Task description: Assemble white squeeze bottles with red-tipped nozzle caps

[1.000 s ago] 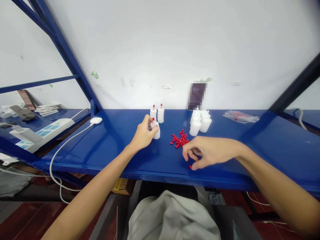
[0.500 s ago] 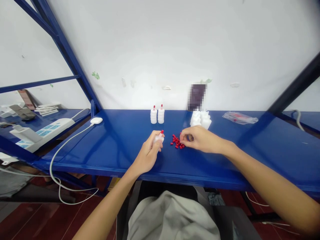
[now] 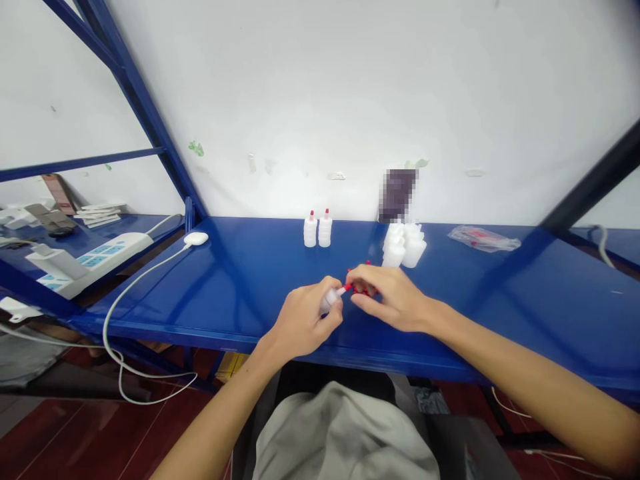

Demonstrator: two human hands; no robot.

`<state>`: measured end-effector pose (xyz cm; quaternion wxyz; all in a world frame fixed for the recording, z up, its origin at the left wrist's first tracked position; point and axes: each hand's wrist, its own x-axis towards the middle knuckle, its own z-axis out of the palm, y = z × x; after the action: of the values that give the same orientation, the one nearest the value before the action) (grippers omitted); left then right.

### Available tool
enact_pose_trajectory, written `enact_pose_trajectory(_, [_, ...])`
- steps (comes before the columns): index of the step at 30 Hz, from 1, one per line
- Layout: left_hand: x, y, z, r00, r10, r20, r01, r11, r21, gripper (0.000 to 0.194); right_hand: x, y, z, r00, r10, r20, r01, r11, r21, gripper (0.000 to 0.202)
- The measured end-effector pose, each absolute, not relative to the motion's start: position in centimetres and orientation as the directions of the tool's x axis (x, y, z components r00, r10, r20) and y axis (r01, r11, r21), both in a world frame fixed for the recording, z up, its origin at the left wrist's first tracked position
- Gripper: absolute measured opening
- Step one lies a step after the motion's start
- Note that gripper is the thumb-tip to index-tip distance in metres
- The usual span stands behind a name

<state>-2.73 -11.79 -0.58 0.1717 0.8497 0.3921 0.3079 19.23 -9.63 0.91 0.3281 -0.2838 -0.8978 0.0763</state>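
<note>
My left hand (image 3: 310, 317) is wrapped round a small white bottle (image 3: 329, 301), which tilts to the right and has a red cap (image 3: 348, 287) on its tip. The fingertips of my right hand (image 3: 390, 297) are at that red cap, thumb and forefinger slightly apart. Behind and under my right fingers lie loose red caps (image 3: 369, 288), partly hidden. Two white bottles with red tips (image 3: 317, 232) stand upright near the wall. A group of white bottles without red caps (image 3: 404, 245) stands behind my right hand.
A clear plastic bag (image 3: 484, 238) with something red inside lies at the back right of the blue table (image 3: 240, 267). A white charger puck (image 3: 195, 239) with a cable lies at the left, beside a power strip (image 3: 107, 257). A pixelated dark object (image 3: 397, 193) leans on the wall.
My right hand has come left and down from the red caps to the held bottle's tip. My left hand has tilted the bottle towards it.
</note>
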Motion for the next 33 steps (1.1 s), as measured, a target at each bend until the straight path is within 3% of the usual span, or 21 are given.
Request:
enact_pose_trajectory(3, [-2.7, -11.7, -0.9, 0.569, 0.720, 0.398, 0.539, -0.692, 0.481, 0.012, 18.1, -9.8, 0.6, -0.715, 0.503, 0.486, 0.432, 0.864, -0.260, 0.023])
enact_pose_trajectory(5, [-2.6, -11.7, -1.2, 0.594, 0.691, 0.412, 0.554, -0.723, 0.412, 0.011, 17.9, -9.8, 0.5, -0.693, 0.533, 0.486, 0.401, 0.845, -0.354, 0.030])
enact_pose_trajectory(8, [-2.6, -11.8, -1.4, 0.555, 0.688, 0.468, 0.629, -0.715, 0.305, 0.020, 18.5, -9.7, 0.8, -0.569, 0.681, 0.461, 0.378, 0.714, -0.589, 0.037])
enact_pose_trajectory(10, [-2.6, -11.8, -1.4, 0.509, 0.707, 0.492, 0.653, -0.689, 0.314, 0.023, 19.2, -9.4, 1.1, -0.544, 0.729, 0.416, 0.438, 0.669, -0.600, 0.037])
enact_pose_trajectory(16, [-2.4, -12.0, -0.9, 0.464, 0.777, 0.426, 0.692, -0.618, 0.374, 0.018, 20.3, -8.5, 1.3, -0.640, 0.721, 0.264, 0.723, 0.682, -0.110, 0.020])
enact_pose_trajectory(18, [-2.2, -11.9, -0.9, 0.459, 0.790, 0.407, 0.714, -0.600, 0.361, 0.021, 20.3, -8.5, 1.2, -0.648, 0.719, 0.251, 0.737, 0.675, -0.032, 0.018])
enact_pose_trajectory(20, [-2.1, -11.9, -1.0, 0.450, 0.797, 0.402, 0.734, -0.587, 0.342, 0.025, 20.2, -8.7, 1.3, -0.647, 0.716, 0.264, 0.728, 0.682, -0.065, 0.019])
enact_pose_trajectory(24, [-2.0, -11.8, -1.3, 0.488, 0.781, 0.390, 0.746, -0.605, 0.278, 0.026, 19.4, -9.4, 1.2, -0.660, 0.688, 0.304, 0.628, 0.726, -0.280, 0.026])
enact_pose_trajectory(28, [-2.2, -11.8, -1.3, 0.512, 0.762, 0.397, 0.727, -0.631, 0.271, 0.039, 18.9, -9.9, 1.4, -0.668, 0.653, 0.358, 0.555, 0.757, -0.347, 0.028])
enact_pose_trajectory(30, [-2.2, -11.8, -1.3, 0.494, 0.764, 0.415, 0.723, -0.626, 0.291, 0.047, 19.9, -9.9, 2.5, -0.619, 0.687, 0.382, 0.575, 0.727, -0.375, 0.027])
enact_pose_trajectory(33, [-2.1, -11.7, -1.5, 0.509, 0.750, 0.423, 0.707, -0.644, 0.291, 0.035, 23.2, -9.7, 5.1, -0.486, 0.804, 0.343, 0.700, 0.593, -0.397, 0.029])
